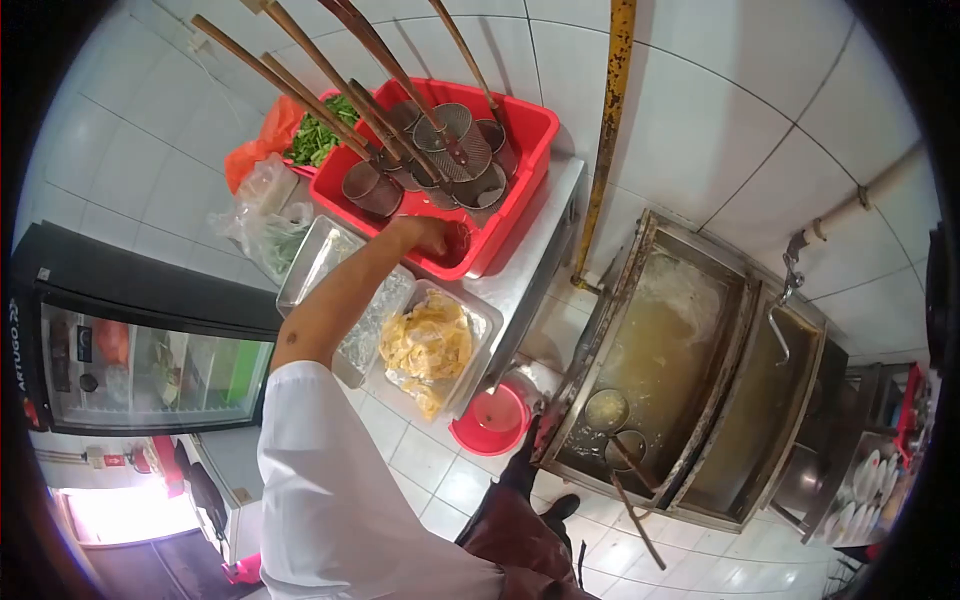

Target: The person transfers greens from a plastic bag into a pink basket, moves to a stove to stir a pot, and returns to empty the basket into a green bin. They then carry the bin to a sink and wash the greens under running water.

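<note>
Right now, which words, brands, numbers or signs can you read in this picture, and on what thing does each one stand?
"ARTUGO": white letters running up the left frame of the black glass-door cooler; the first letter is partly cut off.
Small red and white label on the wall below the cooler: too small to read.
Red tub, strainers and metal trays: no text visible.

The red tub point(520, 140) is smooth, glossy plastic; the strainers point(455, 150) in it are dull wire mesh on matt wooden handles point(300, 90). The trays point(320, 255) near the tabletop's point(535, 265) front edge are brushed metal lined with crinkled clear film. The tabletop is satin steel. The left hand's point(425, 235) sleeve point(320, 470) is plain white cloth. The wall tiles point(700, 90) are glossy white
</note>
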